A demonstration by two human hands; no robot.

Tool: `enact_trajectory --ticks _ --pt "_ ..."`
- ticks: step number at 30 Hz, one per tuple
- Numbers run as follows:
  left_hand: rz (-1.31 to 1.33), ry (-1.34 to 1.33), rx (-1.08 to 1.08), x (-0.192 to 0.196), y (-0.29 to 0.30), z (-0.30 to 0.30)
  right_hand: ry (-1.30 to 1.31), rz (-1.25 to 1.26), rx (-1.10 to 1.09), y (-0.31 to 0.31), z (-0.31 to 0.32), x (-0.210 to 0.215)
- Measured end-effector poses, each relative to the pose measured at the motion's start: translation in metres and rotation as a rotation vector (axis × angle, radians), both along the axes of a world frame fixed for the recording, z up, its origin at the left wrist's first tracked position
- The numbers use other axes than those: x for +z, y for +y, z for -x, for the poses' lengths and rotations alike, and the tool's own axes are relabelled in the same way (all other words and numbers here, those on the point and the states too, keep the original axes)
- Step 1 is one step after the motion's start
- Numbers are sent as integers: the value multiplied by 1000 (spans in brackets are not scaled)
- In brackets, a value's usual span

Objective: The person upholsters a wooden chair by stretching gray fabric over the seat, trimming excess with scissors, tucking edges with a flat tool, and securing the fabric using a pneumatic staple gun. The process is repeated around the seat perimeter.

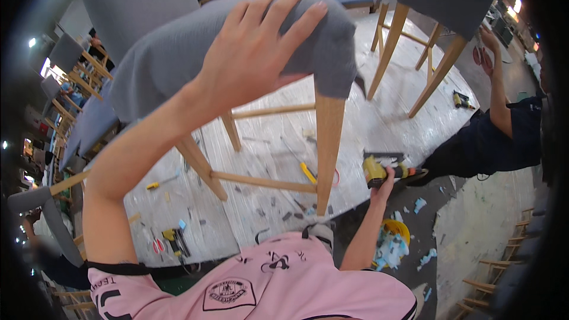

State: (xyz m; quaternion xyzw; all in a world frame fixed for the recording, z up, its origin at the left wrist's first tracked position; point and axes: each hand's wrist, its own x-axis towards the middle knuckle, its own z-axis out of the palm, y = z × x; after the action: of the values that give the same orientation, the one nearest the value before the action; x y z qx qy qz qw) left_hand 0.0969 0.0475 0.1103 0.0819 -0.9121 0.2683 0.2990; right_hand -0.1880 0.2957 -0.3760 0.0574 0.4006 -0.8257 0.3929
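Note:
A chair with a grey fabric seat (332, 29) and wooden legs stands upright on the plastic-covered table in front of me. My left hand (255, 47) lies on top of the seat near its right corner, fingers spread over the cloth. The fabric hangs loose along the seat's side and drapes over the top of the near wooden leg (329, 142). Low on the right, by the table edge, my right hand (384, 186) grips a yellow and black staple gun (373, 170), apart from the chair.
On the table (219, 225) lie a yellow utility knife (307, 172), red-handled scissors (158, 246), another staple gun (175, 242) and scraps. A second grey chair (447, 0) stands at right, beside a co-worker's arm (499, 101). A yellow bucket (404, 232) of blue scraps sits below.

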Motion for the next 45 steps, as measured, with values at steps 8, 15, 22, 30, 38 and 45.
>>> enact_trajectory --ticks 8,15,22,30,38,45 --pt "86 5 -37 1 10 2 386 556 -212 -22 -118 256" --pt "141 69 -58 -2 9 0 1290 545 -429 -61 -196 308" --pt "129 131 -33 -8 10 2 1070 195 -178 -105 -231 305" --pt "235 98 104 -6 14 5 1329 154 -289 -149 -216 262" --pt "183 171 61 -22 1 10 933 263 -64 -151 -224 261" --pt "209 170 62 -23 1 12 1096 330 -191 -139 -230 295"
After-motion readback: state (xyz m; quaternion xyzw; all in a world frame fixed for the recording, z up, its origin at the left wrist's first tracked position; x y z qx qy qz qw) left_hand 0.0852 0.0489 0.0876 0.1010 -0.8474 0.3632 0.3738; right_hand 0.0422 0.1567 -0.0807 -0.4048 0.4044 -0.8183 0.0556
